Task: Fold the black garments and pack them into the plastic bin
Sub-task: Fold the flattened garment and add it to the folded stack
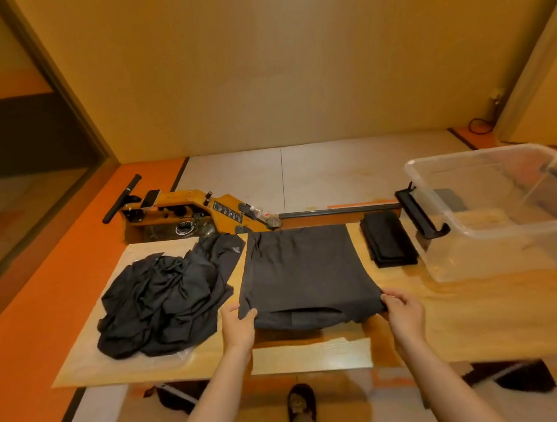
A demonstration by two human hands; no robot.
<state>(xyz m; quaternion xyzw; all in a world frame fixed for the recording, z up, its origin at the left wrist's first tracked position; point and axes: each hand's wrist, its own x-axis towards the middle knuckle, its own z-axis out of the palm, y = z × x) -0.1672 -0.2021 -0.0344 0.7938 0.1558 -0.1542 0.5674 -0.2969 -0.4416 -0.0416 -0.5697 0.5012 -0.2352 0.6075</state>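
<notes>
A dark grey garment (303, 274) lies spread flat in the middle of the wooden table (470, 317). My left hand (239, 325) pinches its near left corner and my right hand (401, 311) pinches its near right corner, with the near edge lifted slightly off the table. A heap of crumpled black garments (165, 297) sits to the left on a clear plastic sheet. A small folded black garment (388, 240) lies to the right, beside the clear plastic bin (458, 227) at the table's right end. The bin holds no garments that I can see.
A wooden rowing machine (206, 211) lies on the floor just behind the table. A pale sheet (310, 354) rests at the table's near edge. My foot in a dark slipper (301, 403) shows below the table edge.
</notes>
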